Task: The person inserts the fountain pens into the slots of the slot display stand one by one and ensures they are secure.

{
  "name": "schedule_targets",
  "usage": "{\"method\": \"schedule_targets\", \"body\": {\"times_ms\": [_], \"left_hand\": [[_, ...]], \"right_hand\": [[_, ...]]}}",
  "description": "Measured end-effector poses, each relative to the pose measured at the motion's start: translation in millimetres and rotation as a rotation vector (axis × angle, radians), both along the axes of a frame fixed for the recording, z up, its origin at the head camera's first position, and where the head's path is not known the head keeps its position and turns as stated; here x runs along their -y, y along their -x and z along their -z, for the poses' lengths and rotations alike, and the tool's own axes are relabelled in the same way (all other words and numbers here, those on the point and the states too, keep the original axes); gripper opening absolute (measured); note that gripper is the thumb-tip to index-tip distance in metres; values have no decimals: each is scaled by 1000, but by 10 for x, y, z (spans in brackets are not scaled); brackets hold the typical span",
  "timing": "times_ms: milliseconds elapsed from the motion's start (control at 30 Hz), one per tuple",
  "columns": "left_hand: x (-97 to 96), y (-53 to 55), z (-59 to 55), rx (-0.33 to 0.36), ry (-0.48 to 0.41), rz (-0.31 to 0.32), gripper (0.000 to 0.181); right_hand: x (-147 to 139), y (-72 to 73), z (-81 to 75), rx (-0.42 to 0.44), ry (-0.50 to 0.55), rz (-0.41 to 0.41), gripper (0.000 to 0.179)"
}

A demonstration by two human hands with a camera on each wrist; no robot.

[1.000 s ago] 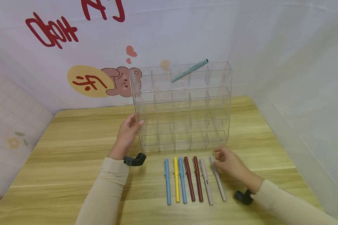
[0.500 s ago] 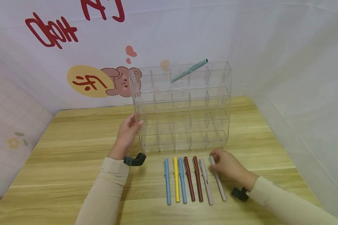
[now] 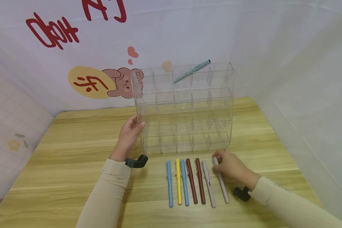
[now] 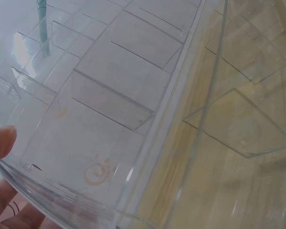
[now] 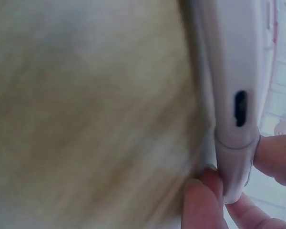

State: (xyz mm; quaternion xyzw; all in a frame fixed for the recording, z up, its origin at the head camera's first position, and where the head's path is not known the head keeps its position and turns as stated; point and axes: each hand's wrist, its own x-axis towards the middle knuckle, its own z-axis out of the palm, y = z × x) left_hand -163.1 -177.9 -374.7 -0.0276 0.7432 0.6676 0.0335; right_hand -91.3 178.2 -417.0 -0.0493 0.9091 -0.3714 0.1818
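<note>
My left hand (image 3: pixel 129 131) grips the left side wall of a clear acrylic rack (image 3: pixel 185 120), thumb in front and fingers behind. In the left wrist view the thumb (image 4: pixel 1 144) shows against the clear plastic. At the right end of a row of capped pens, my right hand (image 3: pixel 231 166) pinches a pale pinkish-grey pen (image 3: pixel 223 186) by its clip end. The right wrist view has that pen (image 5: pixel 236 62) between thumb and fingers, close above or on the wood. A teal pen (image 3: pixel 191 72) leans slantwise in the rack's top tier.
Left of the held pen lie another pinkish-grey pen (image 3: pixel 208 186), two dark red pens, a yellow pen (image 3: pixel 178 183) and two blue pens, one of them (image 3: pixel 169 186) at the far left. The rack stands on the wooden table (image 3: pixel 74 152), near a printed curtain (image 3: pixel 188 31).
My right hand has moved slightly left and its fingers have closed on the rightmost pen, which has shifted a little. The left hand and rack have stayed put.
</note>
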Motion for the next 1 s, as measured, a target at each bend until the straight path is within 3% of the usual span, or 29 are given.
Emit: {"method": "schedule_targets", "body": {"times_ms": [233,600,1000], "left_hand": [[-16,4,3,1,-8,1,56],[-2,-13,2,35,10,-17,57],[-8,-20,17,22,24,-14,58]], "right_hand": [[-71,27,-45,10,58,39,42],[-143,70,-358,-19,168,80,46],[-210,126,-820,-190,313,206,45]]}}
